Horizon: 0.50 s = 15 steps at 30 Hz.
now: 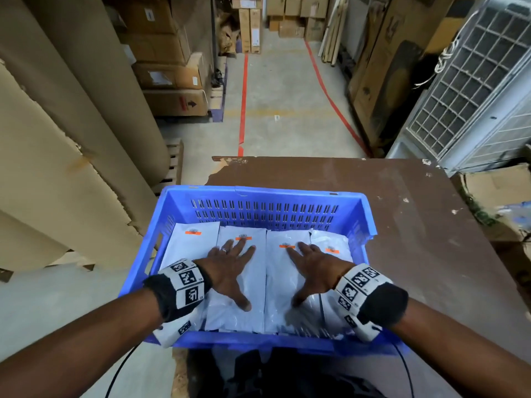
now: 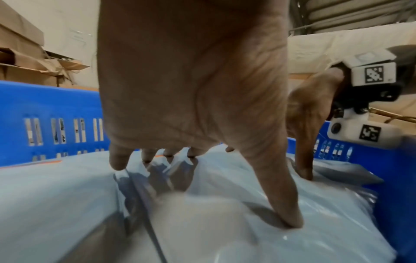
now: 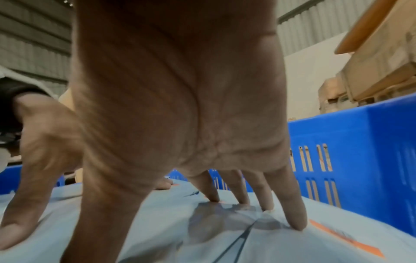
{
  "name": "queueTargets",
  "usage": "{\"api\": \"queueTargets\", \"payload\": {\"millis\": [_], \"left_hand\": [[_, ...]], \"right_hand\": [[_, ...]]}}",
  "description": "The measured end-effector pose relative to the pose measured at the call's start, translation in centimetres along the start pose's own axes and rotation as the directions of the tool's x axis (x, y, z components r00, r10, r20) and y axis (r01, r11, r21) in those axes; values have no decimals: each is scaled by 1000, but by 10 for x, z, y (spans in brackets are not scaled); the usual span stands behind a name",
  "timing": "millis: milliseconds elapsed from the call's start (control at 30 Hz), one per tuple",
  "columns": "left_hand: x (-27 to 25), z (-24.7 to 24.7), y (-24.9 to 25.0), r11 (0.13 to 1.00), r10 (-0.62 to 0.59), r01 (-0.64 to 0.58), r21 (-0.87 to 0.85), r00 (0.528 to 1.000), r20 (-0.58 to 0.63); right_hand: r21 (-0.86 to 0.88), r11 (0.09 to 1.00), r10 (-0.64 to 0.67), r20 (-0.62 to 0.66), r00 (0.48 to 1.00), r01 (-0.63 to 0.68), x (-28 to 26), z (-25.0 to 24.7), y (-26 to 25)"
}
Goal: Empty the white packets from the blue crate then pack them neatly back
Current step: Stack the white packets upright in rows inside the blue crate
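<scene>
Four white packets (image 1: 241, 271) lie side by side in the blue crate (image 1: 264, 208), which sits on the brown worktop (image 1: 416, 225). The left hand (image 1: 227, 268) and the right hand (image 1: 316, 271) press flat on the middle two, fingers spread, gripping nothing. Likely the start: next, lift packets out.

Right hand (image 3: 180, 106) fills the frame centre, spread fingers (image 3: 294, 210) and thumb pressing on white packets (image 3: 157, 222). Left hand (image 3: 42, 147) presses likewise at left. Blue crate (image 3: 360, 142) wall, slotted, at right; orange label (image 3: 346, 238) lower right.
</scene>
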State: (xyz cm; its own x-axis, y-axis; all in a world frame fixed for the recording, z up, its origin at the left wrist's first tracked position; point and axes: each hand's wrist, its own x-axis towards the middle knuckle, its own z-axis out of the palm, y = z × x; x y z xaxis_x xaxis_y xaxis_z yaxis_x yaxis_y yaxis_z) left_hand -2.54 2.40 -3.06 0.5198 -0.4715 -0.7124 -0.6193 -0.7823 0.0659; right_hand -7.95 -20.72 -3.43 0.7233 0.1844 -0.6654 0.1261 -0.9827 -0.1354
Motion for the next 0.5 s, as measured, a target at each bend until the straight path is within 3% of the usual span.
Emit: {"api": "queueTargets", "payload": {"millis": [133,333,500], "left_hand": [[-3,-4,8,999,-40,40,34,999,0],[-21,-6,15,997,-17,17,-78,1000,1],[-31,-3,21,997,-27,30,-76,999,32]], "right_hand": [[-33,999,20,18,1000,-19,-3,-7,-3],[49,993,109,-101,989,-105,-34,-27,14],[-39,983,181,99,979,-178,-47,-25,15]]}}
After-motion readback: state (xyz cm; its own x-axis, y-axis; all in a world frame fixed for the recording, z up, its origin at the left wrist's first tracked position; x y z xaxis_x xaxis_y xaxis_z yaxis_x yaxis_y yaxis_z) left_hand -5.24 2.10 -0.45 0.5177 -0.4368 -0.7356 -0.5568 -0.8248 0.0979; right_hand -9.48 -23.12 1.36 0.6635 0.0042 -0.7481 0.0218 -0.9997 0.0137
